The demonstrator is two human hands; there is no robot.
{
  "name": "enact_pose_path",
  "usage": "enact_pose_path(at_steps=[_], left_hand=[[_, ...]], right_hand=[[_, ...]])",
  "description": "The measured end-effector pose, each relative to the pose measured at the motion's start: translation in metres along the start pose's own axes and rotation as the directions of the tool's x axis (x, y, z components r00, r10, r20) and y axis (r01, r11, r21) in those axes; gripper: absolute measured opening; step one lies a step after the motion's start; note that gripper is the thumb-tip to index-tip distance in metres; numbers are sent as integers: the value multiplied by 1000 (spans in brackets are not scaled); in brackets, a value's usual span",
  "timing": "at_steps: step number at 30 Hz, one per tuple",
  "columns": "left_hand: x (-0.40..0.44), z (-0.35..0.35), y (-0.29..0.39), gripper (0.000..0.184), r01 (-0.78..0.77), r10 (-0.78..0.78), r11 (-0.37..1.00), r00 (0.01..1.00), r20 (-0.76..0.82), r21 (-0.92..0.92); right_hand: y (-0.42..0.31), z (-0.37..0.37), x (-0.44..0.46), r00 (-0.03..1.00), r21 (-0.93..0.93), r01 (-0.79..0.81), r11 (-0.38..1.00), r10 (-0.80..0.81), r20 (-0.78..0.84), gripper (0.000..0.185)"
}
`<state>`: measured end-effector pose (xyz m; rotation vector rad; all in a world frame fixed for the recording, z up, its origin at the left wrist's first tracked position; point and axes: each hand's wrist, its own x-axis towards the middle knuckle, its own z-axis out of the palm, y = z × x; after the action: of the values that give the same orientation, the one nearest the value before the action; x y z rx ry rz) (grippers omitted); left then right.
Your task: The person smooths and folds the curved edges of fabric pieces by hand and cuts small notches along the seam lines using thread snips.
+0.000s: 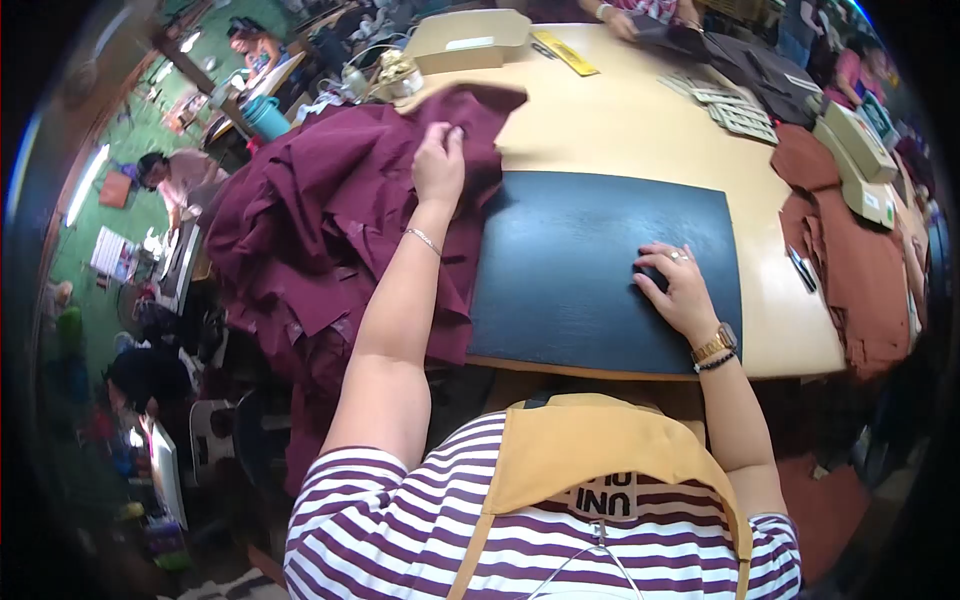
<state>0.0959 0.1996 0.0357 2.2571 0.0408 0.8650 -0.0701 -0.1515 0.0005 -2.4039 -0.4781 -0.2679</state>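
A large heap of maroon fabric (pixel 300 210) covers the left side of the table and hangs over its edge. My left hand (pixel 440 165) is closed on the top of this fabric, with a raised flap of it beyond the fingers. A dark board (pixel 590 270) lies flat in front of me. Over its right part, my right hand (pixel 675 285) curls its fingers around a small dark object (pixel 652 273), mostly hidden by the hand. The board's left edge meets the maroon fabric.
Across the pale table (pixel 640 120) are a cardboard box (pixel 465 45), a yellow ruler (pixel 568 53), stacked light pieces (pixel 735 112), pens (pixel 801 268) and folded rust-brown fabric (pixel 850 260). A person's hands (pixel 622 22) handle dark cloth at the far edge. Other people sit at the left.
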Motion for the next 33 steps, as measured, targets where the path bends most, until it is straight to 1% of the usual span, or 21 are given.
enact_pose_path(at_steps=[1,2,3,5,6,7,9,10,11,12,13,15,19,21,23,25,27,28,29,31,33], left_hand=[[3,3,21,25,-73,60,991,992,-110,-112],[0,5,43,23,-118,100,971,990,-98,-210],[-5,6,67,22,-161,139,939,986,-92,-305],[-39,1,120,18,-190,270,877,955,125,-441],[-61,7,131,19,-206,361,845,900,244,-493],[-82,11,141,20,-214,452,809,822,347,-547],[-122,8,156,27,-64,478,812,642,599,-580],[-135,5,156,32,-128,497,823,635,592,-553],[-145,5,152,37,-191,514,830,627,586,-523],[-147,6,139,45,-302,555,823,608,568,-480],[-147,4,127,51,-401,569,822,612,549,-404],[-151,-11,109,57,-575,496,817,665,559,-41],[-151,-31,68,66,-515,281,824,735,617,237],[-145,-35,48,53,-512,272,829,718,641,223],[-136,-35,31,45,-541,301,817,695,653,199],[-127,-40,27,44,-510,264,825,729,631,243],[-122,-48,24,46,-458,238,857,758,607,236],[-120,-53,22,46,-451,237,862,761,604,231],[-118,-58,19,46,-443,232,867,765,600,230],[-110,-64,9,41,-375,235,913,805,545,159],[-102,-65,-10,37,-296,213,951,835,507,88]], right_hand=[[3,-1,-1,1000,16,-13,1000,13,-1,19],[10,-2,0,998,74,46,996,-43,-41,32],[10,-4,-2,997,158,16,987,-4,-72,42],[1,-4,-1,989,324,-27,946,73,-129,63],[-1,-8,-2,992,391,-15,920,62,-108,92],[-3,-11,-1,992,439,-4,898,61,-114,97],[22,-1,-7,977,637,71,768,74,-198,89],[19,-5,-11,933,679,-102,727,307,-188,67],[17,-13,-11,892,721,-235,652,440,-108,46],[39,-8,-14,869,673,-230,703,460,-184,39],[40,-12,-17,870,690,-172,703,437,-228,36],[42,-25,-22,863,730,-118,673,434,-261,31],[78,-58,-29,860,631,-180,754,432,-271,36],[91,-82,-26,835,657,-197,727,476,-276,39],[99,-107,-25,810,606,-326,726,545,-216,42],[156,-121,-32,788,362,-510,781,592,-168,46],[167,-131,-43,759,21,-554,832,515,-398,49],[175,-131,-54,786,-258,-554,791,397,-474,47],[186,-131,-67,820,-511,-532,675,261,-510,45],[208,-127,-93,849,-615,-527,586,322,-419,38],[199,-131,-102,843,-581,-537,612,408,-350,34]])
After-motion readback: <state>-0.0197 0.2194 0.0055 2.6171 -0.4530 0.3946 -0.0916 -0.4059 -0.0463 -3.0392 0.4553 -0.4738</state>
